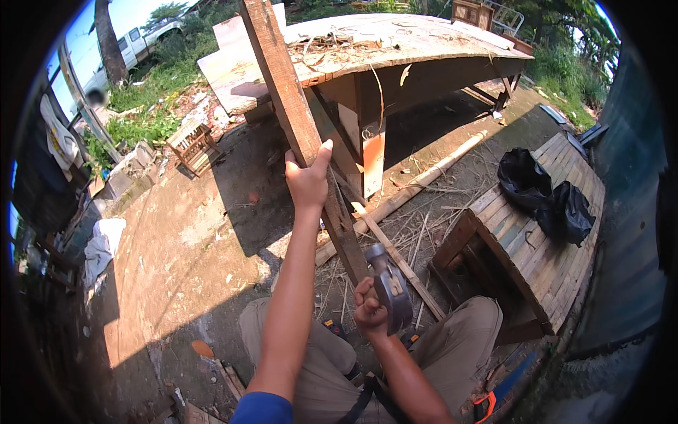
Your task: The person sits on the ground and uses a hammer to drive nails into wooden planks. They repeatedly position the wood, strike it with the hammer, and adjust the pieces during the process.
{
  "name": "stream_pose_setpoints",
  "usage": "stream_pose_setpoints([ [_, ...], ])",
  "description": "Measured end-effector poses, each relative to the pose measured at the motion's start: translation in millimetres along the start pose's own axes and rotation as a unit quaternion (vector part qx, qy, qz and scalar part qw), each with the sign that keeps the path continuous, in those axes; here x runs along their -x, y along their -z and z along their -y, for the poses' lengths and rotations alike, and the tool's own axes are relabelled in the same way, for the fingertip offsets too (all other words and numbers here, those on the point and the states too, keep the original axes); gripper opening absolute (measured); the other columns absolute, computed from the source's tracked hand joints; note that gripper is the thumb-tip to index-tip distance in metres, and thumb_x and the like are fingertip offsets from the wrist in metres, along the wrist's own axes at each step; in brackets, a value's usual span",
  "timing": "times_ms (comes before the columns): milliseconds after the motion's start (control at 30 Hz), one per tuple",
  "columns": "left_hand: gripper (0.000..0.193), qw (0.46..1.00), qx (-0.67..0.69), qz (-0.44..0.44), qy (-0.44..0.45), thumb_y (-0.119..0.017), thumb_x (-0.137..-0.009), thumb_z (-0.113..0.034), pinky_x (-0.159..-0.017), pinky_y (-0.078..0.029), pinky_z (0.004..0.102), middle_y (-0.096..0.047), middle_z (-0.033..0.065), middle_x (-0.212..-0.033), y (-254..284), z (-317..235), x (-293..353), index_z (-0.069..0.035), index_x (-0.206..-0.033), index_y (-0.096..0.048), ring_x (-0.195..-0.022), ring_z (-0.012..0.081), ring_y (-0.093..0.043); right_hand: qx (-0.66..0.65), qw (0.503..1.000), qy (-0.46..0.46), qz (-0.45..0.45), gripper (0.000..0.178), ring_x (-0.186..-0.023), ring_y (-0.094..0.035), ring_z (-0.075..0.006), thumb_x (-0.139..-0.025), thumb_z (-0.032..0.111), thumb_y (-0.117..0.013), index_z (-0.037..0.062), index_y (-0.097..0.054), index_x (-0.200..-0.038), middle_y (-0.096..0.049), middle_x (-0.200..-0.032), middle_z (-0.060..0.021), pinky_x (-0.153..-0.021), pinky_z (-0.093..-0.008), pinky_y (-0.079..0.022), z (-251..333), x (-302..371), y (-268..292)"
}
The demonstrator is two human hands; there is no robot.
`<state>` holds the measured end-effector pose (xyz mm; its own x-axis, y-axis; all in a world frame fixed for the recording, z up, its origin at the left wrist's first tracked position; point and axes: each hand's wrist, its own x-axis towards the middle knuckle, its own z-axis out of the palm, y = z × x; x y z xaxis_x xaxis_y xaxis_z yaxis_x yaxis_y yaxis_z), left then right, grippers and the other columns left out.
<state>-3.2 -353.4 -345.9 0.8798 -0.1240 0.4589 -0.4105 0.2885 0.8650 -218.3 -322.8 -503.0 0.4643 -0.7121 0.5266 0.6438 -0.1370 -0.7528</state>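
A long wooden beam (286, 92) leans upright in front of me, its top passing out of view. My left hand (308, 180) is closed around its middle, the thumb along one edge. By the beam's lower end, my right hand (371, 309) is closed on a claw hammer, its fingers curled beside the beam. The steel head of the claw hammer (395, 293) shows above the fist; most of its handle is hidden. Both my knees are bent on either side of the beam's foot.
Ahead stands a large wooden table (424, 39) littered with dry strips. A bamboo pole (431, 173) and a thin wood strip (406, 265) lie on the ground. At right, black plastic bags (540, 191) rest on a slatted bench (558, 275). An orange-handled saw (487, 406) lies near my right knee.
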Motion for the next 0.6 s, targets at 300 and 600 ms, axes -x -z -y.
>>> stream_pose_setpoints([
  [300,0.051,1.0,-0.006,-0.003,-0.006,-0.081,-0.084,-0.035,-0.067,-0.05,0.0272,-0.063,0.0048,-0.088,7.5,0.0,0.4,0.002,-0.111,-0.057,-0.074,0.011,-0.06,-0.089,0.995,0.027,0.024,0.063,-0.049,-0.042,-0.0113,-0.093,0.07,-0.05,0.0079,-0.04,-0.089,-0.042,-0.064,-0.0035,-0.041,-0.0262,-0.035,37.4,-10.0,-13.5],
  [600,0.053,0.999,-0.024,-0.009,0.019,-0.081,-0.084,-0.036,-0.069,-0.05,0.0273,-0.064,0.0048,-0.089,6.7,-2.4,1.9,0.002,-0.111,-0.057,-0.076,0.0109,-0.06,-0.063,0.995,-0.03,0.074,0.071,-0.054,-0.041,-0.0099,-0.088,0.078,-0.05,0.0086,-0.044,-0.097,-0.041,-0.065,-0.0014,-0.046,-0.0273,-0.034,30.7,10.3,-2.1],
])
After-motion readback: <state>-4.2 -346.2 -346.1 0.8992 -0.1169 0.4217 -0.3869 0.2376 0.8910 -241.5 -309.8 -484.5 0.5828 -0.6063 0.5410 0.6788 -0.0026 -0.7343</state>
